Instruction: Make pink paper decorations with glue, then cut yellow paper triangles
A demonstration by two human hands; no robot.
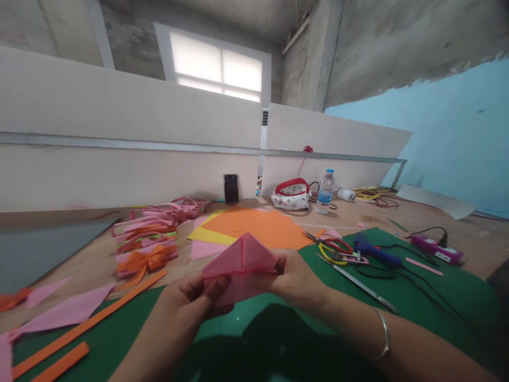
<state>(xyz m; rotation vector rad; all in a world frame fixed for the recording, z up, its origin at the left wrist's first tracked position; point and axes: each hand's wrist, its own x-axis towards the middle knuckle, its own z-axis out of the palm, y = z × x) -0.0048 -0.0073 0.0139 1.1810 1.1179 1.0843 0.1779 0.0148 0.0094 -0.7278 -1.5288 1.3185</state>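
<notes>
Pink folded paper (240,262) sat pinched between the left hand (194,297) and right hand (296,278), held just above the green mat (417,286) near the tabletop's (469,239) front edge

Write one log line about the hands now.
left hand: holds pink folded paper | right hand: pinches it | below: green mat
</notes>
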